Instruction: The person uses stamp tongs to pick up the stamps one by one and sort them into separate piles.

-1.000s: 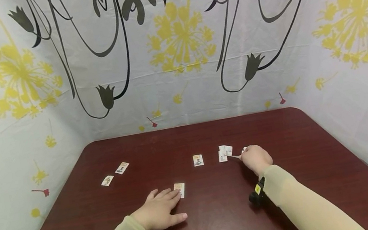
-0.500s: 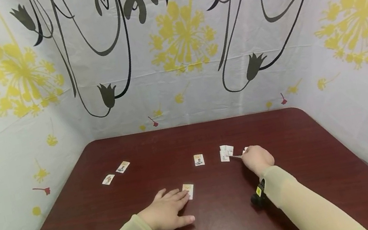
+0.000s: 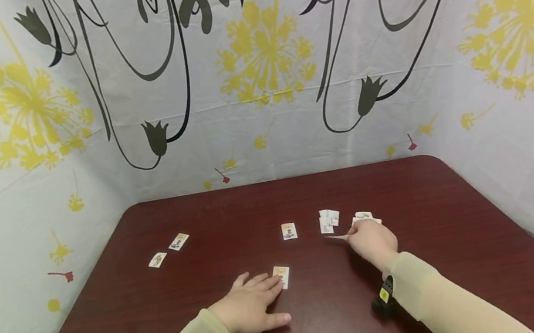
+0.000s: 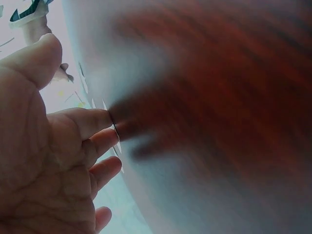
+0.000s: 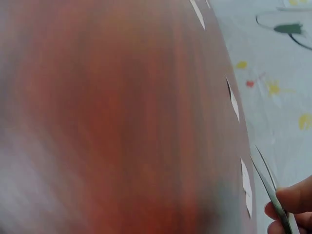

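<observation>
In the head view my left hand [image 3: 249,308] lies with fingers extended, its fingertips on a small printed card [image 3: 282,274]. The left wrist view shows those fingertips [image 4: 117,136] meeting the card's thin edge. My right hand [image 3: 374,241] pinches a pair of metal tweezers [image 5: 273,192] between thumb and fingers. Their tips are slightly apart with nothing visible between them, pointing left just in front of a cluster of overlapping white cards [image 3: 329,221]. Beyond the right knuckles lie more cards [image 3: 364,215], partly hidden by that hand.
A single card [image 3: 289,231] lies left of the cluster. Two more, one nearer card [image 3: 157,260] and one farther card [image 3: 179,241], lie at the table's left. The dark red table [image 3: 232,214] is bounded by a floral-patterned cloth [image 3: 251,74] at the back and sides.
My left hand has slid the card to the right. The right hand has drawn the tweezers a little toward me, away from the cluster, uncovering more of the cards beyond it.
</observation>
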Available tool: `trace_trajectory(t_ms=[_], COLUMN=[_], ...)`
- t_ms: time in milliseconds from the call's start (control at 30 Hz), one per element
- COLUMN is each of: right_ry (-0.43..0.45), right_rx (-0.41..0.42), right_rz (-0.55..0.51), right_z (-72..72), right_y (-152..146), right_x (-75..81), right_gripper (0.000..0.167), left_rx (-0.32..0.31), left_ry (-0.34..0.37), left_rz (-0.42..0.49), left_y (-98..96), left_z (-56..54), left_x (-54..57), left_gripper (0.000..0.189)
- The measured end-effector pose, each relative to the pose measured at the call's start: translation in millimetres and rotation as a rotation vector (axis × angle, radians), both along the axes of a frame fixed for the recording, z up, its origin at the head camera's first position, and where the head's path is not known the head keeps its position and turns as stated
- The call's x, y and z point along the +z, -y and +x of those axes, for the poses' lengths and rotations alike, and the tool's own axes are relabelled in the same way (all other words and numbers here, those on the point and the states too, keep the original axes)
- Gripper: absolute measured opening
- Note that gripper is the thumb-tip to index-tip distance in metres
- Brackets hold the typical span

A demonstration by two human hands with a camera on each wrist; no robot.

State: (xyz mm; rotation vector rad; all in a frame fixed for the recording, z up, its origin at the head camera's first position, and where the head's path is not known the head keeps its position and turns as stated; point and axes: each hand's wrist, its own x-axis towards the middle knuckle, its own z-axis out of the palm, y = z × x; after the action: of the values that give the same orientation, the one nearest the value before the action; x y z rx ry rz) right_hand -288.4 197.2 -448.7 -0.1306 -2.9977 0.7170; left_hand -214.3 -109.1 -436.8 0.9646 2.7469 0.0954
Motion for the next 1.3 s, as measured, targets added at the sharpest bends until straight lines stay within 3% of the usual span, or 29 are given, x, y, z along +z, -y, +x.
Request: trace_trajectory(t_ms=[400, 767, 1300], right_ry=[0.02, 0.03, 0.026], right_rx=[0.057, 0.075, 0.098], right_rz=[-0.047, -0.094, -0.127], right_z=[18.9, 32.4, 40.3], right_y=[29.0, 47.8, 64.9], right_x=[-11.2, -14.3, -18.5], right_gripper=[0.009, 0.008, 0.009], left_rx=[-0.002, 0.037, 0.052], left_ry=[0.014, -0.032, -0.022], left_rz=[-0.009, -0.045, -0.05], left_y=[-13.8, -24.9, -31.5], left_z=[-1.6, -0.4, 2.3], left_x=[-0.7, -4.1, 0.6], left_gripper=[0.075, 0.08, 0.083])
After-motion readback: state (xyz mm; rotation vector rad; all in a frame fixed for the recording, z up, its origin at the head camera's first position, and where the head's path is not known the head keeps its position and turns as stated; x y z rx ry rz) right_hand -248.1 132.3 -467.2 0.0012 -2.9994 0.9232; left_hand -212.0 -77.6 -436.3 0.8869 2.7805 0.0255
